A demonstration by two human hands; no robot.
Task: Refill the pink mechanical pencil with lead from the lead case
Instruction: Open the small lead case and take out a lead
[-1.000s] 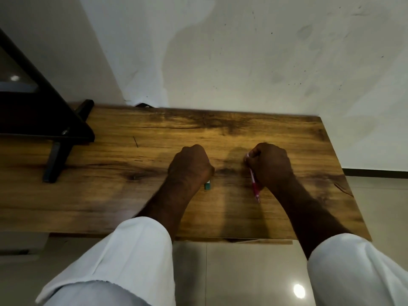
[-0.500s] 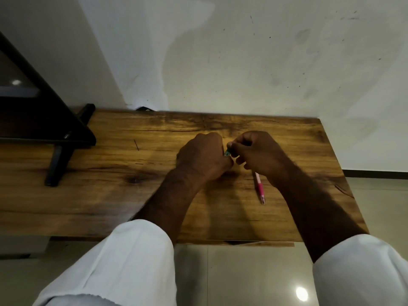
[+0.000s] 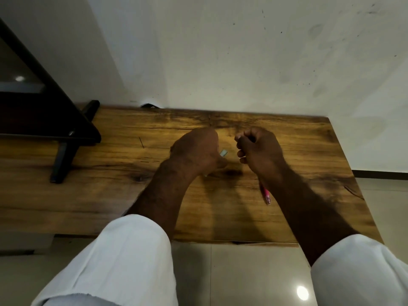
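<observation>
My left hand (image 3: 196,151) is closed around the small lead case (image 3: 223,153); only its pale end sticks out toward the right. My right hand (image 3: 258,151) hovers a short gap to the right of it, thumb and fingers pinched together. The teal cap it pinched a moment ago is hidden inside them. The pink mechanical pencil (image 3: 266,195) lies on the wooden table (image 3: 110,195), tip toward me. Its upper part is hidden under my right forearm, and neither hand touches it.
A black stand with a slanted frame (image 3: 66,155) occupies the table's left part. A white wall rises directly behind the table. The table's right edge (image 3: 353,184) and front edge drop to a tiled floor. White sleeves cover both my upper forearms.
My right hand let go of the pencil, pinched the teal end of the case in my left hand, and has now pulled away to the right. The pencil stays on the table.
</observation>
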